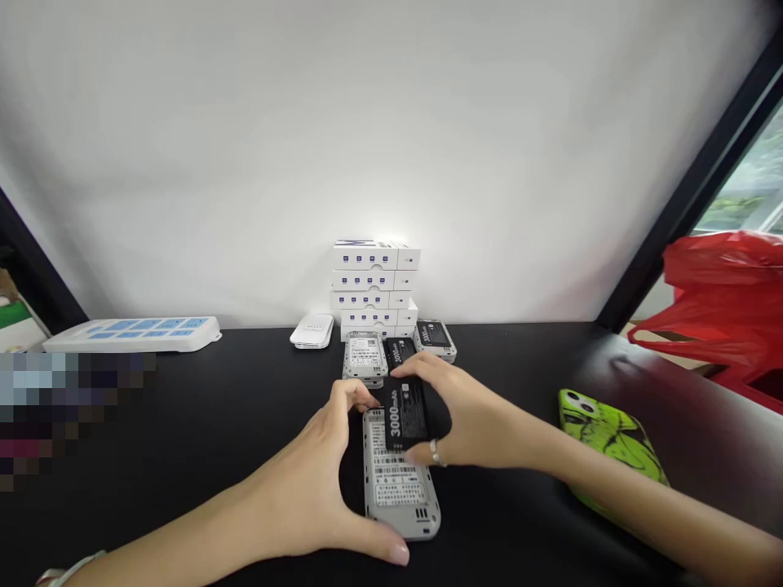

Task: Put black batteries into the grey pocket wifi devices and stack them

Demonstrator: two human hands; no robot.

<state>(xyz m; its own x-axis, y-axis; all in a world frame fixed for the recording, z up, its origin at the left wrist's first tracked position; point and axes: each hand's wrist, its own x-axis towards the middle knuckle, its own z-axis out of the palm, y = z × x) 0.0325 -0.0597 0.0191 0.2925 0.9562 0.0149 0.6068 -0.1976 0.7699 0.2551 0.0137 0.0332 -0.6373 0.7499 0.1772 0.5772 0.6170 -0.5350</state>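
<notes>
My right hand holds a black battery marked 3000mAh by its edges, between thumb and fingers. The battery hangs tilted above the upper part of a grey electronic device with an open back. Printed labels and barcodes show inside the device's bay, partly hidden by the battery. My left hand steadies this device lengthwise, fingers at its far end and thumb by its near end. Just beyond lie another open-backed device and a second black battery, partly covered by my right fingers.
A stack of white boxes stands by the wall. A device with a battery in it lies to its right, white covers to its left. A power strip is far left; a green phone and red bag are right.
</notes>
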